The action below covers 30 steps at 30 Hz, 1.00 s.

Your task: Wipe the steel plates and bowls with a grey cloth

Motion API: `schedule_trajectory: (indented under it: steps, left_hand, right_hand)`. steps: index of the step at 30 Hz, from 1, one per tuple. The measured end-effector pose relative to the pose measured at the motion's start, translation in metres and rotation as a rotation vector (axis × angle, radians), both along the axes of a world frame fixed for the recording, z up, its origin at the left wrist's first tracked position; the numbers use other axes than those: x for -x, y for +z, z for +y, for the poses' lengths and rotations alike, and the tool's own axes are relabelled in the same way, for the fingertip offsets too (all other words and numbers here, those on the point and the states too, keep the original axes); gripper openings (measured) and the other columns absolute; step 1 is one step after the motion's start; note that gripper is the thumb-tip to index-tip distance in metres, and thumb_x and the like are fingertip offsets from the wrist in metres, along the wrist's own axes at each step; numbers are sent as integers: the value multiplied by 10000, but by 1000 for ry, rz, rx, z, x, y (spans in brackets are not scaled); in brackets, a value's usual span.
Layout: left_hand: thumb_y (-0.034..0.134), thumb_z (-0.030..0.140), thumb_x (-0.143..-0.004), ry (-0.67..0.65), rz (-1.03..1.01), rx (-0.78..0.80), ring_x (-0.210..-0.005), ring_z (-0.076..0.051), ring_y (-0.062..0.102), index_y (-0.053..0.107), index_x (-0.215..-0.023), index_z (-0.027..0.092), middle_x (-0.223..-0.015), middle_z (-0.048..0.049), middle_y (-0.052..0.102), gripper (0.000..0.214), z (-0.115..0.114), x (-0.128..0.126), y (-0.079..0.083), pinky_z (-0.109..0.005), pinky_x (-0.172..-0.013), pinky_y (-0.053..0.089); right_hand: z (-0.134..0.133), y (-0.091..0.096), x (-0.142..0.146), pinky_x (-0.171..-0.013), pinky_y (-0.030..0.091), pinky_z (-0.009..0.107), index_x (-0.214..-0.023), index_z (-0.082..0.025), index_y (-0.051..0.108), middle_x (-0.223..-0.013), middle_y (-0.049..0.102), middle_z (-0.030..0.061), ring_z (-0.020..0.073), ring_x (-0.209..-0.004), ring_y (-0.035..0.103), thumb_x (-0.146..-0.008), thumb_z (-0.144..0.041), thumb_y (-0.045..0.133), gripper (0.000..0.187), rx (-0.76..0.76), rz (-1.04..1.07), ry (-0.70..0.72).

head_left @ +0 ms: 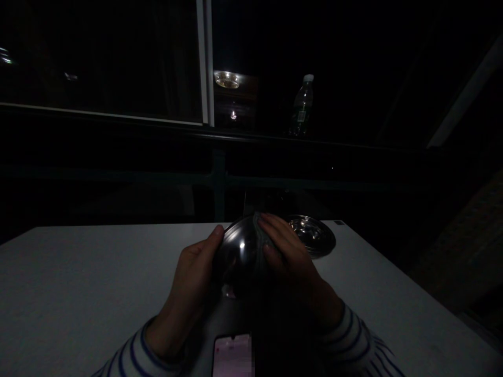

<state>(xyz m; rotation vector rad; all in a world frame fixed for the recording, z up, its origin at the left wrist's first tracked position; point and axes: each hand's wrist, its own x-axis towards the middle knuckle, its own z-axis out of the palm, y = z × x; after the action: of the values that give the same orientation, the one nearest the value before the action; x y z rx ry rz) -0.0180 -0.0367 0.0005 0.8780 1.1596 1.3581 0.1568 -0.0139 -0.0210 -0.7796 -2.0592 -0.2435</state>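
A shiny metal bowl (238,251) is held tilted above the white table, its rounded outer side towards me. My left hand (196,264) grips it by the left edge, thumb on top near the rim. On the right side, my right hand (288,248) presses a dark greyish cloth (260,238) against the bowl's surface. The fingers lie over the cloth, and its lower part is lost in shadow. Just beyond my right hand rests a second metal bowl (318,238), partly covered by that hand.
A phone (232,356) with a lit screen lies on the white table (98,283) close to me. Behind the table, a clear plastic bottle (302,107) with a white cap stands on a ledge by the window frame (205,63). The surroundings are very dark.
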Motion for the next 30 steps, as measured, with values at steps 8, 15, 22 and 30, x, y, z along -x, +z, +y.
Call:
schedule_trajectory:
  steps: [8,15,22,30]
  left_hand:
    - [630,509,-662,-84,16,36,-425,-104,499,611,-541,130,-458,5,577,398,6,3,0,-197,-425,365]
    - [603,371,-745,-42,-202,35,-475,-131,592,675,-696,155,-559,-6,664,233,12,20,15,-217,-461,459]
    - [550,244,-806,-78,-275,86,-484,-134,627,669,-681,145,-575,-18,688,199,15,17,20,-218,-469,503]
    - [500,204,-832,-5,-425,10,-498,-130,638,670,-725,160,-604,-1,700,205,17,28,20,-217,-470,514]
  right_hand:
    - [-3,2,-2,-1033,338,445,-1303,-148,401,-1329,439,112,206,-1274,323,-903,-250,390,413,-17,-77,9]
    - [2,5,-12,-1055,332,391,-1356,-179,315,-1372,391,86,157,-1279,327,-915,-212,373,446,77,19,4]
    - [-8,11,-3,-1077,291,415,-1352,-126,322,-1376,381,108,172,-1309,266,-906,-202,381,456,9,-70,10]
    - [-3,10,-5,-1060,331,377,-1350,-121,326,-1365,396,129,161,-1310,277,-891,-148,390,465,-82,6,35]
